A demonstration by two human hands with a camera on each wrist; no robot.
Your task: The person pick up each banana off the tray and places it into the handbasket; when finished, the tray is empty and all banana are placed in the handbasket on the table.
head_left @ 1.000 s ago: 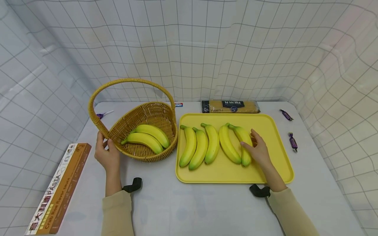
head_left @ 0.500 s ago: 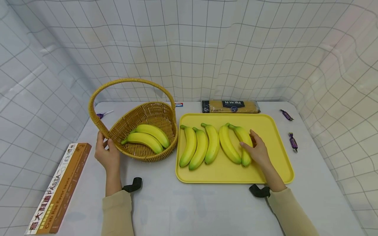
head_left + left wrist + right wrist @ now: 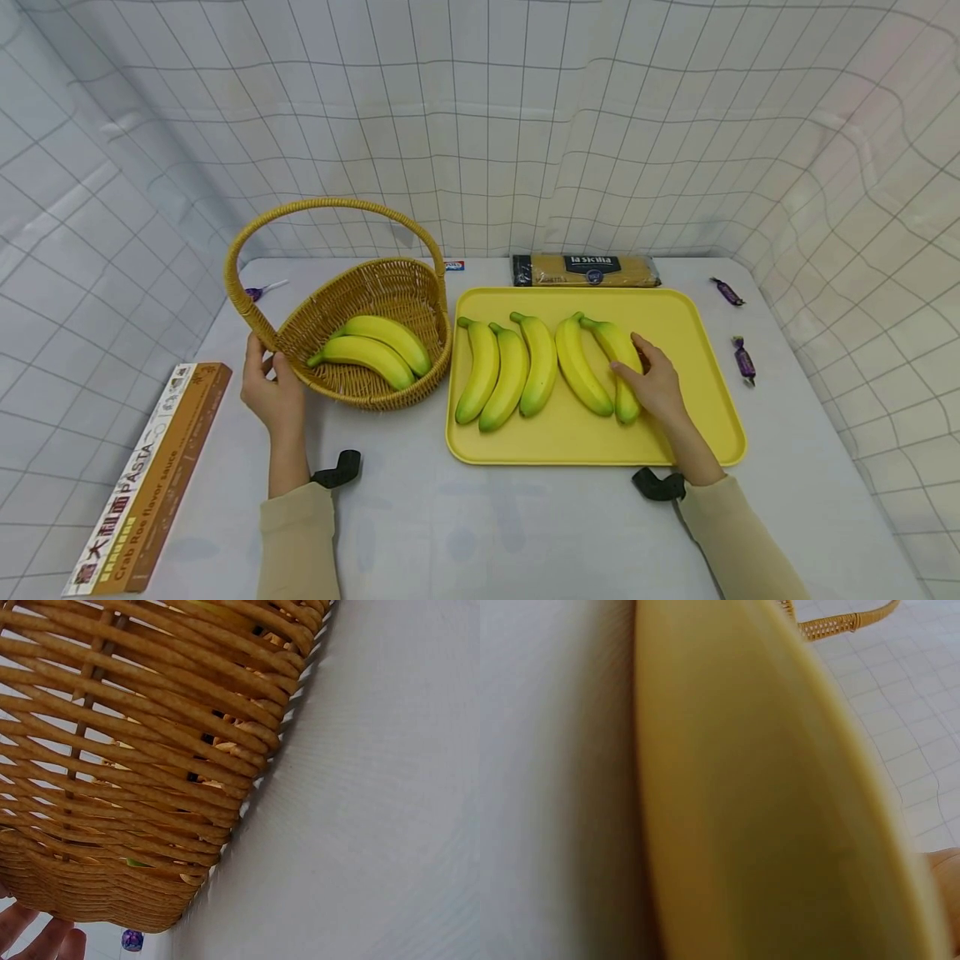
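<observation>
A wicker basket (image 3: 360, 292) stands at the left with two bananas (image 3: 363, 360) lying in it. My left hand (image 3: 273, 400) holds its left rim near the foot of the handle; the left wrist view shows the woven wall (image 3: 150, 750) close up, fingertips (image 3: 49, 941) at its lower edge. Several bananas lie side by side on a yellow tray (image 3: 555, 450). Over the rightmost banana (image 3: 615, 340) is my right hand (image 3: 660, 387), pinching it between thumb and fingers, and it still lies on the tray. In the right wrist view the tray's outer wall (image 3: 757, 787) hides most of the hand.
Behind the tray lies a pasta packet (image 3: 592, 271). Two purple-wrapped candies (image 3: 727, 292) are to its right, and a purple-wrapped item (image 3: 257, 294) sits behind the basket. A long pasta box (image 3: 150, 479) lies at the left edge. Gridded white cloth (image 3: 480, 125) walls the table.
The fingers of my right hand have closed in on the rightmost banana, whose lower end has shifted slightly right. My left hand and the basket have stayed in place.
</observation>
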